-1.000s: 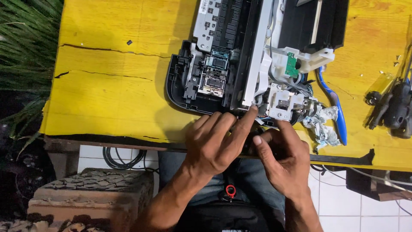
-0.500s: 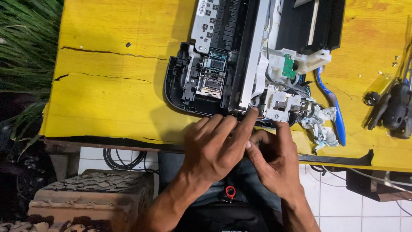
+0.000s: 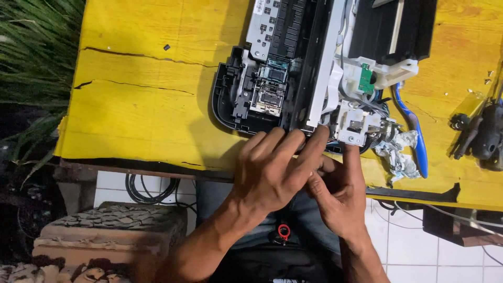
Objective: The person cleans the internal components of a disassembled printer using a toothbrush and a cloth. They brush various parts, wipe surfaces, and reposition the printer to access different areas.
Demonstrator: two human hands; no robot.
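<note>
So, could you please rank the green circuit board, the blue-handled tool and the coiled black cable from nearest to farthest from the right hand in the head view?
1. green circuit board, up beyond the right hand, inside the opened printer.
2. blue-handled tool, out to the right on the yellow table; nearly as close.
3. coiled black cable, far left, below the table edge.
</note>
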